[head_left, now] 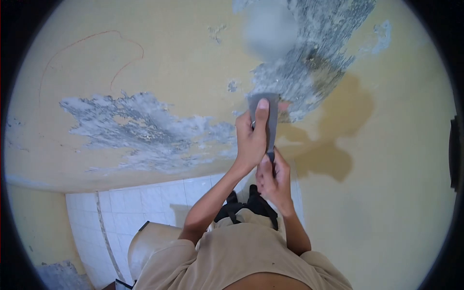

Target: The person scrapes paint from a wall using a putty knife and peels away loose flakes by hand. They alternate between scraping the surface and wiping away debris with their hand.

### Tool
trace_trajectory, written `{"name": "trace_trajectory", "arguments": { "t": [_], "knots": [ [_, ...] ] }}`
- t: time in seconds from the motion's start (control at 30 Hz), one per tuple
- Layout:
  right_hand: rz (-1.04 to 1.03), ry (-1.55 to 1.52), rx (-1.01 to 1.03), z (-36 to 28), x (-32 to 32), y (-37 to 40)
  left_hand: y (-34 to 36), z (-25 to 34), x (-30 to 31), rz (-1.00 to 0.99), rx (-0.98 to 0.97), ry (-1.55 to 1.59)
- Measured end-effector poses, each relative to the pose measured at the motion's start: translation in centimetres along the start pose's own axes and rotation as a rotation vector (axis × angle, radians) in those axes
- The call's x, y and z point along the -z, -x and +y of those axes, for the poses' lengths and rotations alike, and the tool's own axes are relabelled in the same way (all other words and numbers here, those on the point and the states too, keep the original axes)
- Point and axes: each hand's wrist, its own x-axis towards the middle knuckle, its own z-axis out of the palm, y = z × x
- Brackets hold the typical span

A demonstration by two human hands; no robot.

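A grey metal scraper is pressed flat against a yellow painted wall, its blade edge at the lower rim of a scraped grey patch. My left hand lies over the blade with fingers pushing it onto the wall. Lower down, my right hand is wrapped around the scraper's handle. Both forearms rise from my beige shirt at the bottom of the view.
A second scraped grey patch spreads across the wall to the left. Thin red scribble lines mark the upper left. White floor tiles show below, with a beige rounded object standing on them.
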Motion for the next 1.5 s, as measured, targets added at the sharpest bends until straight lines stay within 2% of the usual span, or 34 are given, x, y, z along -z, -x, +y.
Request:
{"name": "trace_trajectory", "arguments": {
  "t": [0.03, 0.13, 0.33, 0.43, 0.5, 0.57, 0.67, 0.73, 0.83, 0.97, 1.07, 1.13, 1.37, 1.5],
  "knots": [
    [-0.009, 0.030, 0.025, -0.3, 0.2, -0.3, -0.4, 0.3, -0.1, -0.022, -0.070, 0.002],
    [-0.017, 0.044, 0.020, 0.3, 0.4, 0.0, 0.3, 0.7, -0.2, -0.016, 0.020, 0.068],
    [-0.009, 0.065, 0.010, -0.3, 0.3, 0.0, -0.4, 1.0, -0.1, -0.045, -0.014, 0.064],
    [0.016, 0.062, 0.038, -0.1, 0.4, -0.7, 0.1, -0.2, -0.2, 0.000, 0.033, 0.033],
    [0.010, 0.084, 0.059, -1.1, 0.6, -1.5, -1.2, 0.6, -0.6, -0.018, -0.016, 0.048],
    [0.004, 0.059, -0.011, -1.2, 0.7, -0.7, -0.7, 0.8, -0.7, -0.045, -0.001, 0.090],
    [0.001, 0.088, -0.045, -1.9, 1.0, 0.2, 0.1, 0.5, -1.4, 0.014, 0.070, 0.166],
    [-0.001, 0.112, -0.036, -2.5, 0.9, -0.1, -0.4, 1.1, -1.5, 0.003, 0.015, 0.145],
    [0.022, 0.155, -0.026, -3.2, 1.3, 0.3, 0.5, 1.4, -2.5, 0.049, 0.078, 0.249],
    [-0.036, 0.196, 0.071, -2.2, 2.8, -0.5, 0.2, 1.3, -2.9, 0.070, 0.036, 0.228],
    [-0.081, 0.219, 0.010, -2.7, 3.7, -0.9, -0.1, 1.4, -3.4, 0.112, 0.035, 0.256],
    [-0.093, 0.364, 0.039, -3.0, 4.6, -0.8, 0.6, 1.0, -4.2, 0.145, 0.069, 0.298],
    [-0.173, 0.455, 0.128, -4.5, 5.2, -2.1, 0.0, 1.9, -4.7, 0.203, 0.000, 0.317],
    [-0.247, 0.311, -0.026, -4.2, 6.4, -1.3, 0.1, 1.0, -4.8, 0.226, -0.036, 0.286]
  ]
}}
